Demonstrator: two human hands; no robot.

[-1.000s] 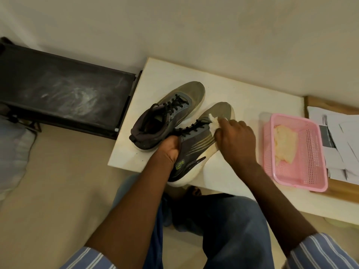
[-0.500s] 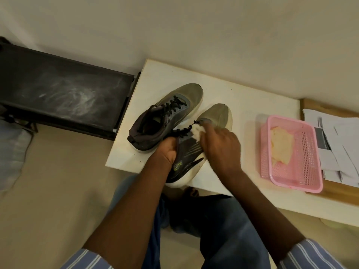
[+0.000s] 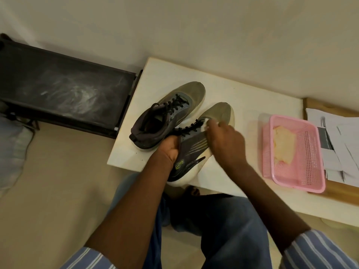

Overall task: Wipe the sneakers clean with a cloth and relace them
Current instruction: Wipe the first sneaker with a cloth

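Two olive and grey sneakers with black laces lie on the white table [image 3: 248, 101]. The left sneaker [image 3: 171, 113] rests untouched near the table's left edge. My left hand [image 3: 169, 148] grips the right sneaker [image 3: 194, 150] at its collar, with the heel hanging over the front edge. My right hand [image 3: 225, 140] holds a small white cloth [image 3: 206, 124] and presses it on that sneaker's upper, just behind the toe and beside the laces.
A pink plastic basket [image 3: 310, 152] with a yellowish cloth [image 3: 283, 144] inside stands on the table to the right. Papers [image 3: 342, 136] lie on a wooden board further right. A dark low bench [image 3: 62, 92] stands left of the table. My knees sit below the front edge.
My right hand with the cloth slid back along the right sneaker toward the laces, then forward again toward the toe. My left hand kept its grip on the collar.
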